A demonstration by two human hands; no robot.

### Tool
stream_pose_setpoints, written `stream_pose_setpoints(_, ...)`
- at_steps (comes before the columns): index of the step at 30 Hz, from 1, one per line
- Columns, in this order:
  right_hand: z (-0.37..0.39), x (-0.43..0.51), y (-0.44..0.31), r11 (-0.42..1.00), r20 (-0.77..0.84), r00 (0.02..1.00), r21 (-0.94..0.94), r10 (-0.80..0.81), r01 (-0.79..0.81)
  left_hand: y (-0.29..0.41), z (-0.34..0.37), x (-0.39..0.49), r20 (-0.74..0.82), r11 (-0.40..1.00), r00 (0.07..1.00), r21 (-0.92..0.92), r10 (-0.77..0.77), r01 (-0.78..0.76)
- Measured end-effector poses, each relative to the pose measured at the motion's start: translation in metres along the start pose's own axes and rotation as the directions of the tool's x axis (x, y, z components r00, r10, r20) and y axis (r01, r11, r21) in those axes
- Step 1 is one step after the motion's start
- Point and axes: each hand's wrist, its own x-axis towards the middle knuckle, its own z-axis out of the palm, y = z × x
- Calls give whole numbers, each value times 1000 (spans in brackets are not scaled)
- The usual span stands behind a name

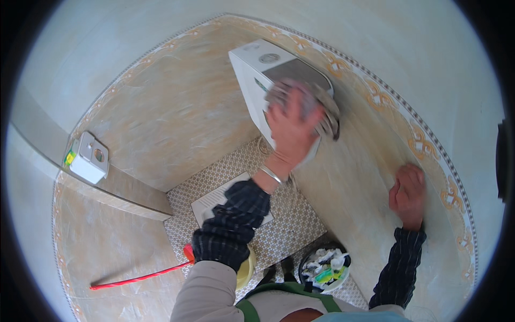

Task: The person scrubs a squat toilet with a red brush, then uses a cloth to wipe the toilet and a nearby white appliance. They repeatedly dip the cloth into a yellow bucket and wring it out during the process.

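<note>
My left hand [293, 131] presses a greyish-pink cloth [287, 90], blurred by motion, against a white wall-mounted toilet cistern [251, 86]. The cloth covers part of its front and the near end of its grey top panel. A round push button [269, 58] shows on top, beyond the cloth. Over to the right, my right hand [407, 197] is curled into a loose fist by the marbled wall tiles [358, 169]; no object shows in it. Whether its knuckles touch the wall, I cannot tell.
Below lies a white squat toilet pan [205, 204] in a mosaic floor [299, 225]. Near my feet stand a yellow bucket [246, 269] and a black bin [304, 257] of waste. A red-handled tool [141, 278] leans at left. A white paper dispenser [90, 157] hangs left.
</note>
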Motion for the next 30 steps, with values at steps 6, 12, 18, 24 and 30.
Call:
stream_pose_setpoints(6,6,-14,-7,990,2,991,34,136,-136,-4,114,-120,370,879,848,141,379,-455)
stream_pose_setpoints(12,6,-7,1,999,-14,999,-9,51,-51,-29,116,-114,431,720,627,-80,649,-689)
stream_pose_setpoints(18,13,-16,7,998,14,998,-16,66,-66,-12,-6,53,279,877,836,-57,473,-478)
stream_pose_setpoints(24,6,-16,7,1000,30,999,7,-22,21,-91,16,142,426,841,890,-531,162,101)
stream_pose_setpoints(30,23,-17,3,999,-21,999,4,-47,47,-246,87,165,276,910,955,-358,-110,208)
